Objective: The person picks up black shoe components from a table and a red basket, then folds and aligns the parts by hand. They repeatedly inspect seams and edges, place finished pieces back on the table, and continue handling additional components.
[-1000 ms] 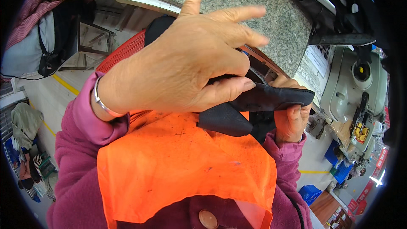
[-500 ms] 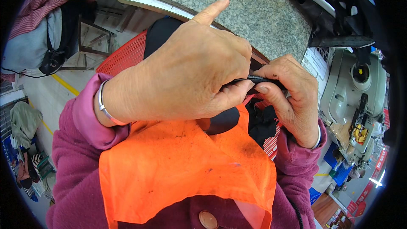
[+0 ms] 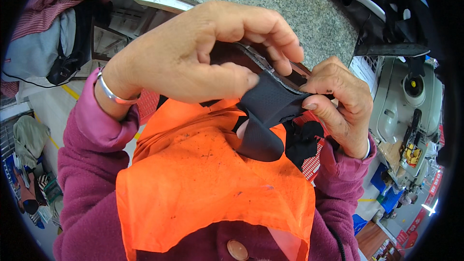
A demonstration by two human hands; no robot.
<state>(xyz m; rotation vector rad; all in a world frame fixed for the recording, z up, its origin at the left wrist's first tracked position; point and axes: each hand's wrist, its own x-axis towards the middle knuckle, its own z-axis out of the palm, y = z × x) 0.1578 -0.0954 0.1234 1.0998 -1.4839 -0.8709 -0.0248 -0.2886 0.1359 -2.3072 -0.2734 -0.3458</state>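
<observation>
A black fabric piece [image 3: 273, 99] with a raw grey edge and a dark brown inner side hangs in front of me. It looks like part of a shoe upper. Thumb and forefinger of my right hand [image 3: 340, 104] pinch its right end. Over its left part arches my left hand [image 3: 193, 53], thumb and fingers apart, with the thumb tip at the fabric's surface. Whether the thumb touches it I cannot tell. A flap of the black material droops over the orange apron [image 3: 212, 183] on my lap.
The speckled stone worktop [image 3: 290, 9] lies just beyond my hands. Below them a red plastic basket [image 3: 310, 164] holds black scraps [image 3: 304, 140]. A pale sewing machine [image 3: 389, 99] stands at the right, with black pieces [image 3: 391, 14] piled at the upper right.
My left hand has let go of the black fabric piece, spread its fingers and moved left and up. More of the piece shows. My right hand keeps its pinch, shifted slightly right.
</observation>
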